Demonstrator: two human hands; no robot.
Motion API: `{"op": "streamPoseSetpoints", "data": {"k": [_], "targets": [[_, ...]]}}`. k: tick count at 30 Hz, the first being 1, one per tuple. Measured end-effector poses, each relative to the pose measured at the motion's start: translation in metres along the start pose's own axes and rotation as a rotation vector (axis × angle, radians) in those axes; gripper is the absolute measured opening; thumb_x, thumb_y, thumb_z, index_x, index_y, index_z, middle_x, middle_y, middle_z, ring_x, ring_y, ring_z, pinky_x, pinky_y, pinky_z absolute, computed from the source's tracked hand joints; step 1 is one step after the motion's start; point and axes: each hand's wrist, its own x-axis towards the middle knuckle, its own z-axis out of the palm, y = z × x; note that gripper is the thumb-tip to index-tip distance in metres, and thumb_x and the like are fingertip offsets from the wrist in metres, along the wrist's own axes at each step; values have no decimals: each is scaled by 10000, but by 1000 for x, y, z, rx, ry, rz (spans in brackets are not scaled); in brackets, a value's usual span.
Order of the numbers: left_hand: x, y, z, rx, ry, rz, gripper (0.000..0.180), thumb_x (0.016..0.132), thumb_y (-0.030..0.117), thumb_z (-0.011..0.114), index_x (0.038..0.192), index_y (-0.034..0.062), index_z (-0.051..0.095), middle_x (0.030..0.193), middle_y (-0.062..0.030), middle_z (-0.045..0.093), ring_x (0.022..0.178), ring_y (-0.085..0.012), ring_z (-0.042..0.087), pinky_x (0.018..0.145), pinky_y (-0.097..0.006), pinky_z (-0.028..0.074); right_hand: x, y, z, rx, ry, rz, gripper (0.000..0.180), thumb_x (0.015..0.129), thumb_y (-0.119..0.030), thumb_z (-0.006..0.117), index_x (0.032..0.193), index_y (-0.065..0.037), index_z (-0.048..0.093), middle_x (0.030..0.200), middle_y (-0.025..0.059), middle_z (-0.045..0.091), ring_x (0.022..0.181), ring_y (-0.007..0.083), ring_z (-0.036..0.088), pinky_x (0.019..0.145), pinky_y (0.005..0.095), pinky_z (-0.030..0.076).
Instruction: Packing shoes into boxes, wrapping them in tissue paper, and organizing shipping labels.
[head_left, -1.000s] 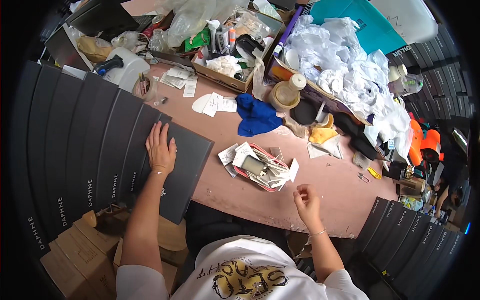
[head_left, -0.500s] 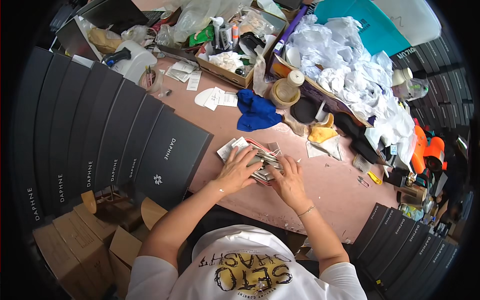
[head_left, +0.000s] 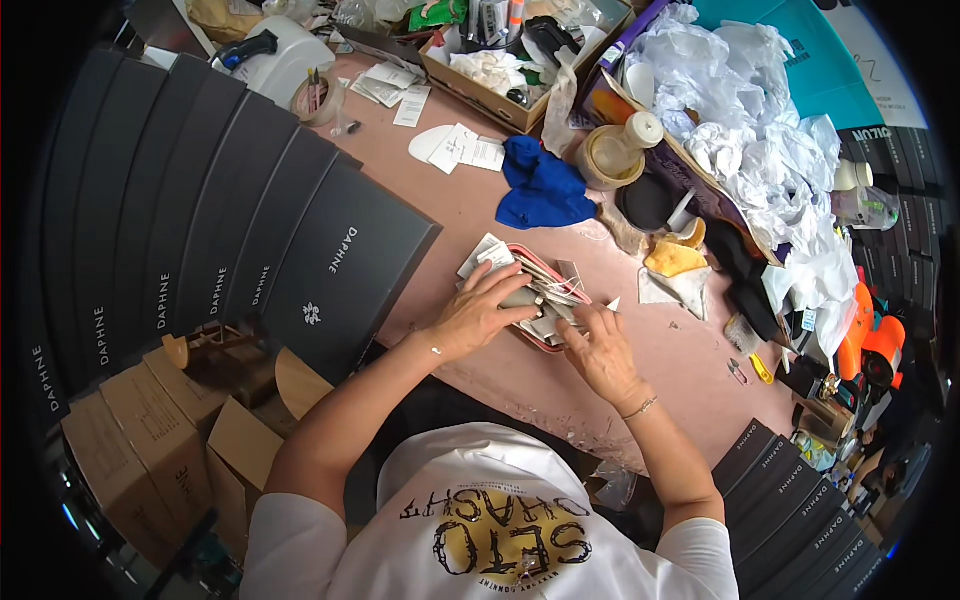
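A shallow pink tray (head_left: 540, 343) full of paper slips and cards (head_left: 490, 254) lies on the pinkish worktable (head_left: 470, 210) in front of me. My left hand (head_left: 478, 312) rests on the papers in the tray, fingers spread and pressing down on the pile. Beside it, my right hand (head_left: 600, 350) reaches into the tray's right side, fingertips among the slips. Whether either hand pinches one slip is hidden by the fingers.
Flat black boxes (head_left: 300, 240) overlap in a row on the left. Brown cartons (head_left: 150, 440) stand below them. A blue cloth (head_left: 545, 185), a tape roll (head_left: 605, 160), crumpled white paper (head_left: 770, 150) and a cluttered cardboard tray (head_left: 510, 50) lie beyond. More black boxes (head_left: 800, 510) are stacked at lower right.
My left hand left the black box on the left and came to the pink tray. The right hand moved up from the table edge into the tray. The view has tilted closer.
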Motion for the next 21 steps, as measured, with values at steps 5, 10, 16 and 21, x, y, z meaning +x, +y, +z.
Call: {"op": "streamPoseSetpoints", "data": {"k": [5, 10, 16, 21], "targets": [[3, -1, 0, -49, -47, 3, 372, 748, 45, 633, 1086, 196, 676, 1362, -112, 439, 1359, -312, 300, 1122, -536, 199, 19, -11, -15, -121, -66, -113, 320, 808, -162, 557, 1124, -146, 605, 1108, 77, 550, 1024, 228, 521, 788, 351, 450], [0, -1, 0, -18, -70, 9, 367, 734, 45, 633, 1063, 197, 687, 1391, -114, 408, 1381, -310, 259, 1132, -540, 182, 24, -1, -20, -142, -151, -247, 308, 790, -139, 563, 1096, -120, 595, 1075, 73, 577, 982, 219, 555, 750, 327, 514], [-2, -2, 1, 44, -96, 41, 363, 737, 49, 631, 1072, 177, 684, 1411, -124, 387, 1389, -310, 243, 1140, -534, 170, 10, -7, -66, 111, -82, -127, 306, 723, -101, 659, 1021, -77, 594, 1057, 75, 594, 973, 227, 575, 762, 322, 520], [-5, 4, -3, 3, -86, 6, 372, 711, 138, 683, 1083, 151, 673, 1416, -142, 379, 1392, -325, 234, 1133, -553, 139, -49, 20, -70, 552, 140, 474, 369, 696, -23, 703, 1048, -46, 596, 1041, 91, 602, 910, 215, 611, 738, 298, 516]]}}
